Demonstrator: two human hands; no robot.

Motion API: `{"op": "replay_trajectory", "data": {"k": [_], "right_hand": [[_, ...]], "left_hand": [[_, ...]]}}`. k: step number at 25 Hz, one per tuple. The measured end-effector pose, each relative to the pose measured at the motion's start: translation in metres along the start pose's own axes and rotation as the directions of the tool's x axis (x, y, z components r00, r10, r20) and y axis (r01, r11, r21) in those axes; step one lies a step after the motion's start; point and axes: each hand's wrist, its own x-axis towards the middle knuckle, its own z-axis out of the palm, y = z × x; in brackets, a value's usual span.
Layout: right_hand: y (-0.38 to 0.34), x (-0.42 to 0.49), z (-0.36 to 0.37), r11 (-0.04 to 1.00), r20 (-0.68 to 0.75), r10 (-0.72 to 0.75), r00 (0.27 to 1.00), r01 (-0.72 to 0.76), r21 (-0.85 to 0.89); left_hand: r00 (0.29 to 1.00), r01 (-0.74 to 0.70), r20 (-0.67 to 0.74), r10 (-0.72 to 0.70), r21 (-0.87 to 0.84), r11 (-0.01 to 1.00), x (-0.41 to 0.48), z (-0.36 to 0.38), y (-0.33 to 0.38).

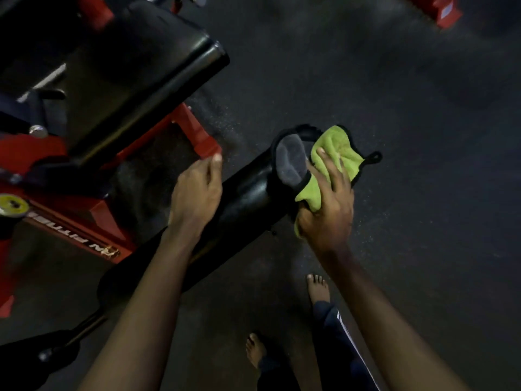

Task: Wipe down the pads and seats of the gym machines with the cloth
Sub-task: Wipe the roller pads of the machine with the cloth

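The wiping is under way on the roller pad (248, 193), a long black cylinder with a smooth, faintly glossy vinyl skin, and the work has reached its free end. There the right hand (328, 204) presses the cloth (338, 148), soft microfibre, green on one face, grey on the other and edged in black, with fingers spread and bent over it and the thumb hidden. The left hand (194, 193) rests on the pad's middle, fingers together and relaxed, probably steadying it. Next, the cloth likely needs sweeping round the end cap, then the flat seat pad (135, 74) above the red steel frame (56, 153).
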Motion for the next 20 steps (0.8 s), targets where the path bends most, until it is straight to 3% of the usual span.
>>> {"op": "replay_trajectory", "data": {"k": [4,8,12,17,20], "right_hand": [[-0.043,-0.027,0.018,0.980,0.261,-0.128,0.957,0.163,-0.117],[-0.069,-0.045,0.044,0.952,0.344,-0.105,0.933,0.194,-0.238],[-0.091,-0.063,0.055,0.920,0.439,-0.219,0.872,0.334,-0.204],[-0.121,-0.086,0.075,0.834,0.548,-0.345,0.762,0.517,-0.194],[-0.137,-0.110,0.085,0.783,0.596,-0.411,0.689,0.602,-0.156]], "left_hand": [[0.991,0.132,-0.031,-0.129,0.160,0.978,-0.069,-0.037,-0.099],[0.986,0.165,-0.010,-0.165,0.094,0.982,-0.115,-0.050,-0.148],[0.990,0.141,-0.031,-0.138,0.119,0.983,-0.131,-0.066,-0.173],[0.980,0.198,0.006,-0.198,-0.094,0.976,-0.169,-0.081,-0.228],[0.947,0.318,0.133,-0.292,-0.278,0.906,-0.183,-0.085,-0.241]]}}
